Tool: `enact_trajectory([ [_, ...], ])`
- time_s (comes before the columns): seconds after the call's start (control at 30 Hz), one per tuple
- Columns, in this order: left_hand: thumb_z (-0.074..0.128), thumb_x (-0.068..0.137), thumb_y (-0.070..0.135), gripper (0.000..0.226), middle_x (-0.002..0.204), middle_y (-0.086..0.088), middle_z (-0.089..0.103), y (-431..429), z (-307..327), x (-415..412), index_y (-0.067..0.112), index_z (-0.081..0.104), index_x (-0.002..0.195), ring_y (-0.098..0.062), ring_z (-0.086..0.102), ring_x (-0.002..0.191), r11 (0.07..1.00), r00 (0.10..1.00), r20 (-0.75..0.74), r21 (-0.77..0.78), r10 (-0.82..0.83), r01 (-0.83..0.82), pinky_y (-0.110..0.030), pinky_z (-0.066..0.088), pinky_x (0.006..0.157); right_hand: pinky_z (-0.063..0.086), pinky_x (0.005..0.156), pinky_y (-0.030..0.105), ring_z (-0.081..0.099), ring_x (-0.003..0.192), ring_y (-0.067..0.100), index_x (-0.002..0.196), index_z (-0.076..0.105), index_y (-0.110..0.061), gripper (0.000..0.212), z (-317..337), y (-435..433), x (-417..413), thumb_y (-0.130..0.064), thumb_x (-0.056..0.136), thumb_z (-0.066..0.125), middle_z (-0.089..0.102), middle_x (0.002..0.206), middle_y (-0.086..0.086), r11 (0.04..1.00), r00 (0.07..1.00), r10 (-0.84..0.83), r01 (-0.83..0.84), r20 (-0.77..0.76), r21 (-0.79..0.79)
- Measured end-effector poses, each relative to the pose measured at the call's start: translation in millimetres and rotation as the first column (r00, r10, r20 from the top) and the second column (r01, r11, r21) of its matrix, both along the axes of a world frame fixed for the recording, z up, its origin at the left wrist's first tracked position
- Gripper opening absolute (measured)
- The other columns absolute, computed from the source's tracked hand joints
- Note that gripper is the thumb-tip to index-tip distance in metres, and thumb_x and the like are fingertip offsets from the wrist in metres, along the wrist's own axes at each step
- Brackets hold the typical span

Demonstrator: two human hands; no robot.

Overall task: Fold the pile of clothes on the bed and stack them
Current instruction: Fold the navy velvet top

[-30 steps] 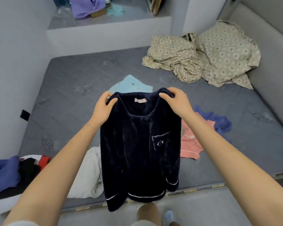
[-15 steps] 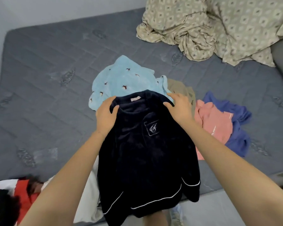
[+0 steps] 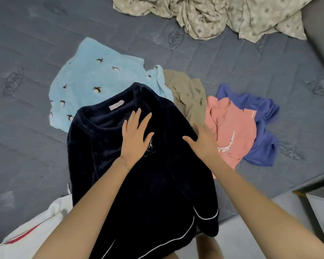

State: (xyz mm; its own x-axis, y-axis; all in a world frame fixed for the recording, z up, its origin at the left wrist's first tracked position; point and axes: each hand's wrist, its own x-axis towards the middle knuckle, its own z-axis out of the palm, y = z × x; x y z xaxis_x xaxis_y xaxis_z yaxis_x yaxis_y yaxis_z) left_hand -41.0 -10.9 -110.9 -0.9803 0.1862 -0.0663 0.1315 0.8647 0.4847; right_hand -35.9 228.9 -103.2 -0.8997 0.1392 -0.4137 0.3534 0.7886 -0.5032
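**Pressing a navy top (image 3: 157, 184) flat on the bed (image 3: 36, 146)**

Both hands lie flat with fingers spread: the left hand (image 3: 136, 139) on the top's chest, the right hand (image 3: 204, 142) at its edge beside a pink shirt (image 3: 230, 124). The top lies collar away, hem hanging over the bed's edge, overlapping a light blue garment (image 3: 94, 77).

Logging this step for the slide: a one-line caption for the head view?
Left hand and right hand rest open on a navy top laid on the grey mattress.
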Motion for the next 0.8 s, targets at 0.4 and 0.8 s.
enact_trajectory([
  [0.4, 0.052, 0.095, 0.025, 0.022, 0.118, -0.004, 0.069, 64, -20, -84, 0.014, 0.071, 0.092, -0.029, 0.047, 0.133, 0.873, 0.879, -0.206, -0.347, -0.429, 0.344, -0.052, 0.011, 0.118, 0.048, 0.093, 0.028, 0.059, 0.103, 0.011, 0.125, 0.060, -0.014, 0.042, -43, 2, 3, -0.042, 0.095, 0.059, 0.065, 0.116, -0.001, 0.937, 0.997, -0.028, 0.052, 0.074, -0.346],
  [0.8, 0.050, 0.101, 0.026, 0.019, 0.096, 0.001, 0.067, 122, 15, -121, 0.017, 0.066, 0.103, -0.026, 0.052, 0.087, 0.998, 0.975, -0.212, -0.007, -0.063, 0.063, -0.030, 0.025, 0.078, 0.050, 0.083, 0.025, 0.065, 0.089, 0.016, 0.106, 0.070, -0.010, 0.020, -28, 56, -27, -0.025, 0.094, 0.064, 0.072, 0.097, 0.001, 0.863, 0.946, -0.324, 0.284, -0.026, -0.418],
])
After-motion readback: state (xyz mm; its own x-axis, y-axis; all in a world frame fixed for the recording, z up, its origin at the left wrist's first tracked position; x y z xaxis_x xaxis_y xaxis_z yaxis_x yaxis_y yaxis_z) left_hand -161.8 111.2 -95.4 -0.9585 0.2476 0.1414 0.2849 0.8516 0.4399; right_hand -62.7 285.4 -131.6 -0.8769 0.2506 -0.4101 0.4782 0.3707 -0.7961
